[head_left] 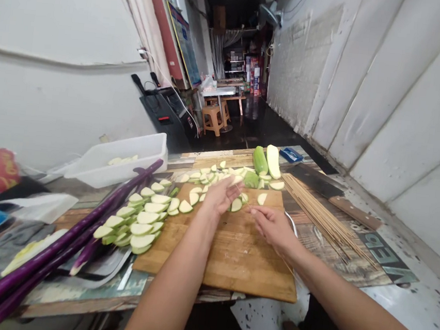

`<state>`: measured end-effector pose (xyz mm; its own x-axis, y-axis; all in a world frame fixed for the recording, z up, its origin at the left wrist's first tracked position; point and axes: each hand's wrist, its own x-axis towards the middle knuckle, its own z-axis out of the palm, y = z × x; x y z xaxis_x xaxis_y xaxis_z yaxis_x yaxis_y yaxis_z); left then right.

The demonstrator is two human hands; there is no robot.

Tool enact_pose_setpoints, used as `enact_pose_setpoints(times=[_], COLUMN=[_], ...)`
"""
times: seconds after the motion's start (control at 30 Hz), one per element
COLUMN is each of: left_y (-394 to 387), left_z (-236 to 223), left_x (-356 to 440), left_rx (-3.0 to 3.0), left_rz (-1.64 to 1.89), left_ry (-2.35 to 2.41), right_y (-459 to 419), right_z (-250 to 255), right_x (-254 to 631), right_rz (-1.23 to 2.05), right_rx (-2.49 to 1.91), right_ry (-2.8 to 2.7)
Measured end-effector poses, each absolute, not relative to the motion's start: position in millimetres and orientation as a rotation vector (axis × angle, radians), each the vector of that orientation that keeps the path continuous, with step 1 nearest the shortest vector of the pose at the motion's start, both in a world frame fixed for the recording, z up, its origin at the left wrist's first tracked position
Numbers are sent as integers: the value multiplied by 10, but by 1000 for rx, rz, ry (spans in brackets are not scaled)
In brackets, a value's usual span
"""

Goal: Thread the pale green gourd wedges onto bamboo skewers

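My right hand [270, 226] is pinched on a thin bamboo skewer [246, 203], whose far part points toward my left hand. My left hand [223, 194] is held palm inward with its fingers stretched out and slightly curved; I cannot make out anything gripped in it. Both hands are above the wooden cutting board [242, 260]. Pale green-edged squash slices [185, 206] lie on the board around and behind my left hand. Skewered rows of such slices [144, 229] are stacked at the board's left.
Loose skewers [323, 221] and a cleaver [355, 213] lie at the right. Whole or halved squash [260, 161] lies behind the board. Long purple eggplants [52, 247] and a white plastic bin [128, 148] are at the left. A blue tray [291, 155] sits at the far edge.
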<state>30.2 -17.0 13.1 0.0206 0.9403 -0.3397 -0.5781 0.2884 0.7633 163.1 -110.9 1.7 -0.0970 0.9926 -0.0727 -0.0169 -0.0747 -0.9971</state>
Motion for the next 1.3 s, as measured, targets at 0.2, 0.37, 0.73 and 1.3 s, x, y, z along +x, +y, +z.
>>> enact_pose_setpoints(times=[0.2,0.37,0.73,1.3], left_y=[-165,-178,-167,-158], left_z=[136,129,116,165], left_x=[296,302,327,297], left_rx=[409,465,444,354], left_rz=[1215,1277,1347,1261], left_ry=[950,947,968,974], right_y=[-1132,-1128,-965,-932], right_z=[20,23,-82,-5], right_x=[1508,1443,1471,1387], right_rz=[1652,1724,910,1598], right_rx=[-974,-911,-1334,-1011], right_ry=[-891,-776,-1420,-967])
